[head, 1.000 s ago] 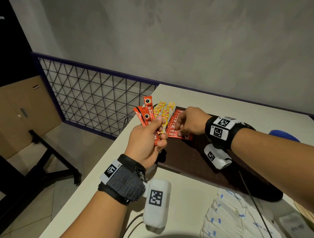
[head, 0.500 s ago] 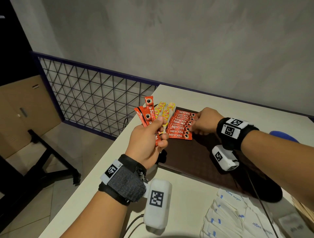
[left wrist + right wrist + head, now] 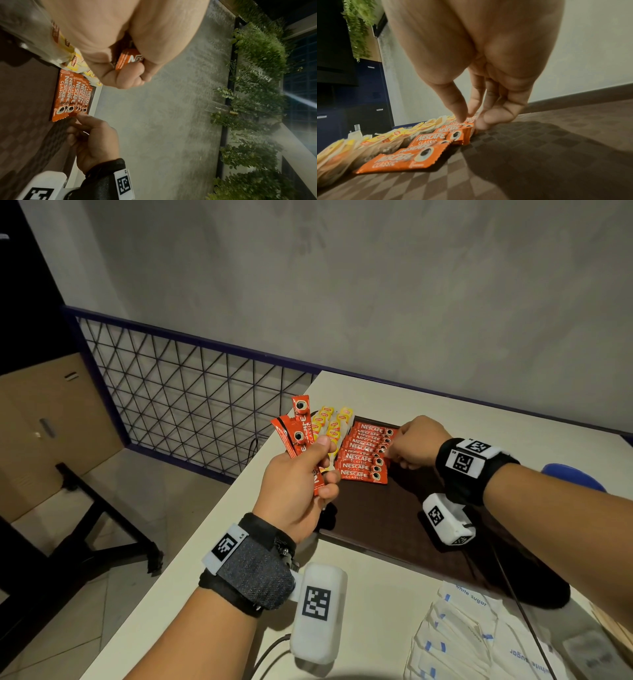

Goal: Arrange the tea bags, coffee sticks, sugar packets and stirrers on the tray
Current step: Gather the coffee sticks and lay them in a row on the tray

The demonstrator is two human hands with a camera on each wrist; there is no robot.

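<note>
On the white table lies a dark brown tray (image 3: 383, 518) (image 3: 539, 148). At its far left corner is a row of yellow tea bags (image 3: 330, 422) (image 3: 385, 138), with an overlapping row of red coffee sticks (image 3: 363, 457) (image 3: 72, 92) (image 3: 428, 138) beside it. My right hand (image 3: 400, 453) (image 3: 77, 119) (image 3: 467, 117) is at the right ends of that row, where thumb and forefinger pinch one stick's end. My left hand (image 3: 325, 467) (image 3: 130, 73) hovers over the tray's left edge and grips a fan of coffee sticks (image 3: 299, 429) (image 3: 130, 59).
White sugar packets (image 3: 462, 638) lie fanned on the table near me, right of my left wrist. A blue object (image 3: 575, 477) sits behind my right forearm. The table's left edge drops to the floor beside a wire mesh railing (image 3: 191, 392).
My right hand has slid right, from over the row of sticks to their right ends. The left hand and its fan of sticks have hardly moved.
</note>
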